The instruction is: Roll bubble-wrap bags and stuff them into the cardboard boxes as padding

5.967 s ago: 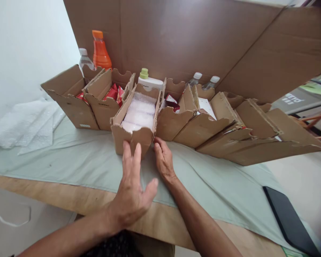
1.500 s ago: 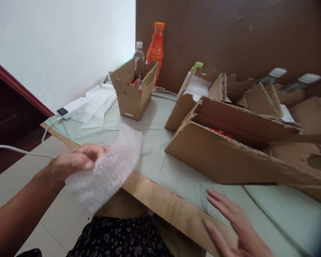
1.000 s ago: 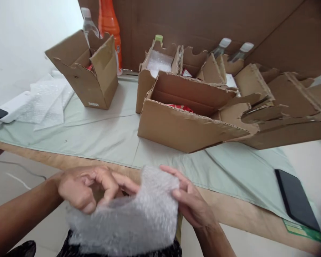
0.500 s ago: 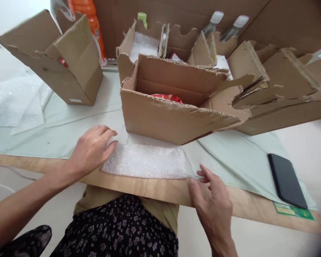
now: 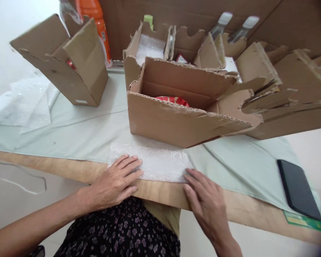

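A folded piece of bubble wrap [image 5: 160,164] lies flat along the front edge of the cloth-covered table. My left hand [image 5: 120,180] rests on its near left part, fingers stretched out and flat, holding nothing. At the right end of the wrap is my right hand [image 5: 205,196], its fingers extended and the tips at the wrap's corner, thumb apart by the wooden edge. Just behind the wrap stands an open cardboard box [image 5: 173,123] with something red inside.
More cardboard compartments [image 5: 256,64] stand behind and to the right. A tall cardboard box [image 5: 88,78], an orange bottle [image 5: 96,25] and loose bubble wrap sheets [image 5: 32,103] are on the left. A black phone [image 5: 298,189] lies at the right over a green card [image 5: 305,220].
My left hand has moved right and toward me, from the wrap's far left corner onto its near left part. My right hand's fingers have come down to the wrap's right end.
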Tool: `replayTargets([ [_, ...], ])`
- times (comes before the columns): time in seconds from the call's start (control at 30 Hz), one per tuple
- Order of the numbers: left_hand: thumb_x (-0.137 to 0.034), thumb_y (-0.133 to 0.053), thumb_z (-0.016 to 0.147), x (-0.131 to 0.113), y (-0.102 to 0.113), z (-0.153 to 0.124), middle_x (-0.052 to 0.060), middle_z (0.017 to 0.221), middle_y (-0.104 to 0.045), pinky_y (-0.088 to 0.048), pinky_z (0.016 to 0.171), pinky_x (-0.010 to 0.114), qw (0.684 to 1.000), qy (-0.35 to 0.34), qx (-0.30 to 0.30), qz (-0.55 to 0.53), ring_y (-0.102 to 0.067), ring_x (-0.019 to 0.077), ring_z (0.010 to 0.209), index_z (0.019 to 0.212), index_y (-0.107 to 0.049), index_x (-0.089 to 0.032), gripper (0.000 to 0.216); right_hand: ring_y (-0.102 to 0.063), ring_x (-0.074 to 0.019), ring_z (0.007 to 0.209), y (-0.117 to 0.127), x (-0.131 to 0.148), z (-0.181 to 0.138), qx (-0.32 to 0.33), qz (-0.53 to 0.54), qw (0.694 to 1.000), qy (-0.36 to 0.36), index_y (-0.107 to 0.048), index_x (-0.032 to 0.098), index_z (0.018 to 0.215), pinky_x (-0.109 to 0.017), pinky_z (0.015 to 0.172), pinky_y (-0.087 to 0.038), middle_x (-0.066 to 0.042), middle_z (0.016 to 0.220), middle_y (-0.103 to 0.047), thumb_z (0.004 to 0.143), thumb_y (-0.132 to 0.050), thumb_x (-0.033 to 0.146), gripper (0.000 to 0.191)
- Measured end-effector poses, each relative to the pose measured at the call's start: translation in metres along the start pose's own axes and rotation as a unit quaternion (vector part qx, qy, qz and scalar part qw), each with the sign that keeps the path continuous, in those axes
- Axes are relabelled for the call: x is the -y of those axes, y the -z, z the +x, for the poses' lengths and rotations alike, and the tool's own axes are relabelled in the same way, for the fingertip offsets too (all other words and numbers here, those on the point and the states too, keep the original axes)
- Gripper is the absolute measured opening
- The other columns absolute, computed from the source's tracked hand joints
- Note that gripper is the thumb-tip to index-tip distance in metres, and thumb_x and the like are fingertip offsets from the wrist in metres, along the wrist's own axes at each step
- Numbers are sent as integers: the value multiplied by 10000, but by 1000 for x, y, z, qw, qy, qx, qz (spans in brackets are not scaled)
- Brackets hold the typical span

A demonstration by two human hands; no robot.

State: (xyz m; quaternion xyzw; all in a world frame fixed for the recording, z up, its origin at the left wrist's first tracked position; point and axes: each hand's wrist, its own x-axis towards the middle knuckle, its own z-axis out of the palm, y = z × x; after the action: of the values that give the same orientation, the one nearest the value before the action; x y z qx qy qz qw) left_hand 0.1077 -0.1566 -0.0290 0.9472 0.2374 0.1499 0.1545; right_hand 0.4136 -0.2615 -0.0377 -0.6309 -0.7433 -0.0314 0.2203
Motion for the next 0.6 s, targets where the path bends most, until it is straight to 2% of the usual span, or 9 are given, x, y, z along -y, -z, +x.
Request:
replayTargets([
  [0.07,-148,-609,965,0,2,-4,183,1451,-639,-462,1176,579,999,6,-38,-14,-526,344,1425,1340,-615,-125,376,-676,-283,1188,13,-15,-9,-16,-7,1000,-10,-667,199,1195,-438,969,-489,-110,1244,-745,1042,-549,259,203],
  [0.13,-105,-606,960,-1,5,-8,175,1398,-671,-470,1170,560,996,19,-81,-11,-540,333,1407,1309,-634,-130,351,-656,-300,1233,21,-20,-10,-1,-17,1000,13,-663,193,1240,-450,964,-504,-132,1312,-716,1015,-540,196,256],
  [0.2,-80,-617,946,-2,8,-11,164,1342,-699,-465,1163,571,994,31,-102,8,-569,333,1368,1260,-658,-143,323,-613,-333,1307,20,-19,-4,35,-25,998,47,-660,190,1293,-476,948,-520,-158,1430,-650,977,-505,119,359],
  [0.3,-94,-615,950,0,11,-14,138,1264,-733,-482,1127,575,994,38,-99,41,-637,322,1266,1204,-679,-169,272,-602,-356,1326,9,-16,9,52,-24,995,76,-717,207,1198,-497,910,-545,-161,1469,-627,940,-494,59,371],
  [0.43,-94,-571,977,4,10,-15,114,1166,-765,-491,1092,583,993,21,-85,77,-697,300,1147,1118,-690,-161,196,-652,-318,1262,2,-9,18,-10,39,996,79,-721,215,1082,-475,906,-564,-138,1366,-697,969,-545,76,251],
  [0.6,-14,-561,951,9,22,-13,101,1122,-781,-466,1128,579,987,13,-122,107,-696,290,1171,1036,-689,-148,203,-674,-255,1195,22,9,19,-59,155,983,75,-671,196,1125,-438,969,-548,-113,1168,-752,950,-582,30,257],
])
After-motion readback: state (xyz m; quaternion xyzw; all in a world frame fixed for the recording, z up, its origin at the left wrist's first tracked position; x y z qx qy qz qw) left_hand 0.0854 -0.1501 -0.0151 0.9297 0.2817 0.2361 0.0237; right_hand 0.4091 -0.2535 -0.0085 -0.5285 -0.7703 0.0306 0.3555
